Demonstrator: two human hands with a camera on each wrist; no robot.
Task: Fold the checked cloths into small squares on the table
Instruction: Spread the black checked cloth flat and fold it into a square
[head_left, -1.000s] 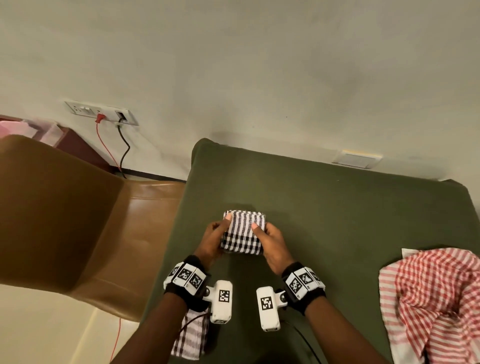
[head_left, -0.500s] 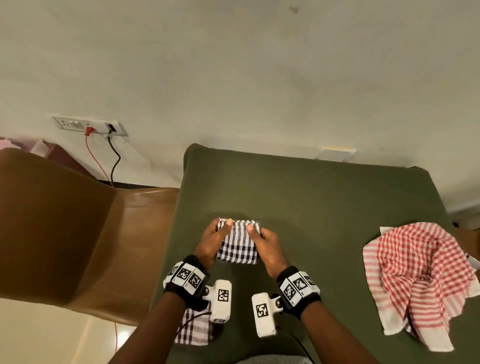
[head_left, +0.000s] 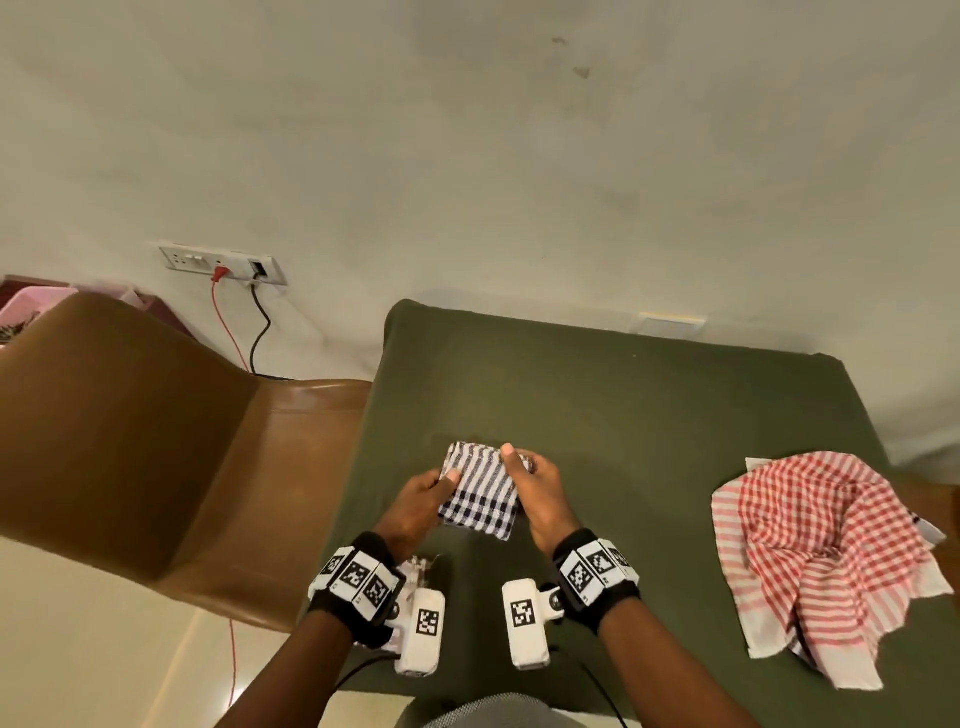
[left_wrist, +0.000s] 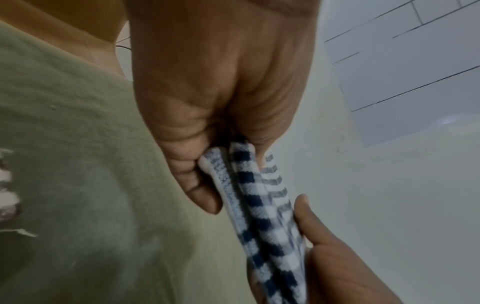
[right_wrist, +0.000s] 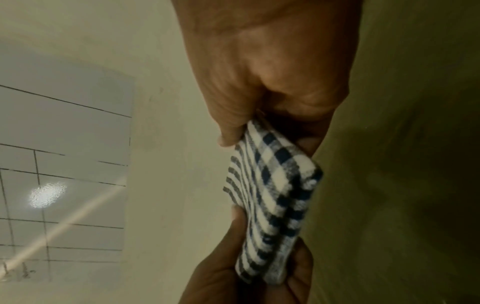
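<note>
A blue-and-white checked cloth (head_left: 480, 491), folded to a small thick square, is held just above the green table (head_left: 623, 415). My left hand (head_left: 423, 499) pinches its left edge, thumb on top and fingers beneath. My right hand (head_left: 535, 488) pinches the right edge the same way. In the left wrist view the folded cloth (left_wrist: 255, 205) shows edge-on in layers between thumb and fingers. The right wrist view shows the cloth (right_wrist: 272, 197) lifted off the table with both hands on it. A red-and-white checked cloth (head_left: 826, 551) lies crumpled and unfolded at the table's right side.
Another checked cloth (head_left: 418, 566) lies at the table's near left edge, mostly hidden under my left wrist. A brown chair (head_left: 130, 441) stands close to the table's left side. A wall socket (head_left: 223, 262) with cables is behind it. The wall runs along the table's far edge.
The folded blue cloth has come up off the table and tilted, both hands still gripping its sides. The head view has shifted, bringing the whole red cloth into view.
</note>
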